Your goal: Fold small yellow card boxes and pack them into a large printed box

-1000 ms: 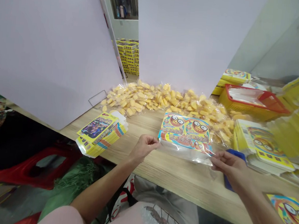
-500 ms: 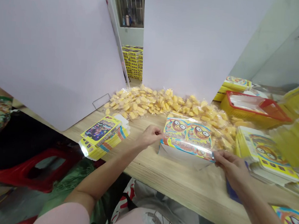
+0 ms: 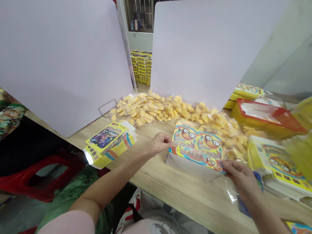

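A printed cardboard box [image 3: 197,146] with cartoon faces in glasses sits on the wooden table in front of me. Its colourful panel faces up, and a plain white side shows below the folded edge. My left hand [image 3: 158,144] pinches the box at its left edge. On the opposite side, my right hand [image 3: 238,174] grips the right corner between thumb and fingers. Just behind the box lie many clear bags of yellow pieces [image 3: 170,109]. Beneath the right hand, a shiny bit of clear plastic [image 3: 231,193] rests near a blue item [image 3: 247,207].
A pile of small yellow boxes [image 3: 111,138] stands to the left. Printed cardboard stacks [image 3: 284,166] and a red-rimmed yellow basket [image 3: 269,122] are at the right. White panels [image 3: 199,52] rise behind the bags. Another person's patterned sleeve [image 3: 4,123] shows at far left.
The glare on the box's printed panel has faded as its angle shifted slightly. Both hands keep their hold. The whole view has moved a little, and the clear plastic shows more plainly.
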Demonstrator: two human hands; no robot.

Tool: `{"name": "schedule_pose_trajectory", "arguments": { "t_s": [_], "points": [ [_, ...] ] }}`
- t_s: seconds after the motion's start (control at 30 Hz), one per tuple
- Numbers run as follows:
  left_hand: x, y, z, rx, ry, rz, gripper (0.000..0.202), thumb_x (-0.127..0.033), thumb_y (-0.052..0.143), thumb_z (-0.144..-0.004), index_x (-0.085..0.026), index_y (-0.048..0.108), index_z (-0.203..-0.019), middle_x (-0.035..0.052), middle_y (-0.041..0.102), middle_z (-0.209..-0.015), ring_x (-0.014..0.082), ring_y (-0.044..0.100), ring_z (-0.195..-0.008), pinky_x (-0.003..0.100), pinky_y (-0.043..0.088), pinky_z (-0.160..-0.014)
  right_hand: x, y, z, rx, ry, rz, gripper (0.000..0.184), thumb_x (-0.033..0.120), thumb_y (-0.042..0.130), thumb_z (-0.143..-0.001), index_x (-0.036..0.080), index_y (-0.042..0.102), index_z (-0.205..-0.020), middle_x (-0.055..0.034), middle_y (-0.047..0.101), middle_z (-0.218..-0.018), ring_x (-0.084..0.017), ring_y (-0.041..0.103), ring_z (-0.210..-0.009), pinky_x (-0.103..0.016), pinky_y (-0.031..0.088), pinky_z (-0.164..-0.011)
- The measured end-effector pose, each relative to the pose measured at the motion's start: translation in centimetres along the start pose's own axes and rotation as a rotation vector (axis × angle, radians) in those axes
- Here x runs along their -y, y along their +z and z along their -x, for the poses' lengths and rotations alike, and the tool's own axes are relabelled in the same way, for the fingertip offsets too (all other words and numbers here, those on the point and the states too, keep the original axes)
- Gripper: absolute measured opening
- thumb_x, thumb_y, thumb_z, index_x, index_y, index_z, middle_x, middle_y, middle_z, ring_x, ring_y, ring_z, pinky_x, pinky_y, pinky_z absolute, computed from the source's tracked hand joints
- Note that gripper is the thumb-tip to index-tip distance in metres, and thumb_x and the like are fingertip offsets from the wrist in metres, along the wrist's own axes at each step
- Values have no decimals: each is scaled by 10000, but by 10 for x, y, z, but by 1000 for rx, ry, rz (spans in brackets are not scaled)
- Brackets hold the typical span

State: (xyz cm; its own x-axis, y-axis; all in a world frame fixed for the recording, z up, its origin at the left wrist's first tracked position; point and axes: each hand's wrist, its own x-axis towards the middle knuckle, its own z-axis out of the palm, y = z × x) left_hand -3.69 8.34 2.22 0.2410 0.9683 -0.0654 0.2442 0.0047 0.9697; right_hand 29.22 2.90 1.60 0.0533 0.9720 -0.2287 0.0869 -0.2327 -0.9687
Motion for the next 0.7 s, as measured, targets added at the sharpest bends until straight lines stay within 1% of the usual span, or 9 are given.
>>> {"name": "schedule_pose_trajectory", "arguments": {
  "t_s": [0.1,0.17,0.27,0.4,0.53,0.7],
  "points": [
    [2,0,-1,-14,11,-31,258,-318,674,-686,-135,562,-542,-48,471,-504,84,401,-513,227,270,-513,0,0,0,-3,-11,-6,365,531,785,-657,198,647,-600,-29,572,-614,-153,470,-585,-280,360,-535],
    [3,0,-1,-8,32,-43,261,-319,669,-698,-134,564,-548,-49,468,-506,83,398,-510,226,277,-515,1,1,1,-8,-18,-12,371,529,787,-654,198,636,-582,-28,564,-610,-155,472,-587,-283,367,-539],
    [4,-1,-1,2,57,-54,262,-331,666,-712,-130,583,-566,-36,494,-526,92,425,-525,228,308,-526,4,3,2,-14,-31,-2,395,527,778,-668,193,603,-551,-17,526,-586,-141,441,-577,-272,345,-535],
    [3,-2,0,-3,63,-86,271,-351,668,-717,-131,596,-577,-33,499,-526,95,427,-526,223,309,-515,7,6,4,-39,-83,58,421,518,770,-678,194,556,-514,-8,488,-566,-138,400,-576,-273,314,-534],
    [2,-1,0,-10,55,-89,275,-345,664,-714,-135,579,-558,-41,481,-517,85,408,-512,220,295,-508,8,7,5,-53,-111,95,412,506,760,-691,200,549,-512,-6,487,-573,-143,394,-590,-278,310,-551],
    [0,-2,-1,-4,62,-117,281,-350,651,-716,-137,564,-555,-43,465,-517,84,390,-511,220,274,-499,10,7,6,-54,-100,83,415,511,764,-678,204,550,-499,-5,486,-556,-142,388,-576,-283,301,-544]
  ]
}}
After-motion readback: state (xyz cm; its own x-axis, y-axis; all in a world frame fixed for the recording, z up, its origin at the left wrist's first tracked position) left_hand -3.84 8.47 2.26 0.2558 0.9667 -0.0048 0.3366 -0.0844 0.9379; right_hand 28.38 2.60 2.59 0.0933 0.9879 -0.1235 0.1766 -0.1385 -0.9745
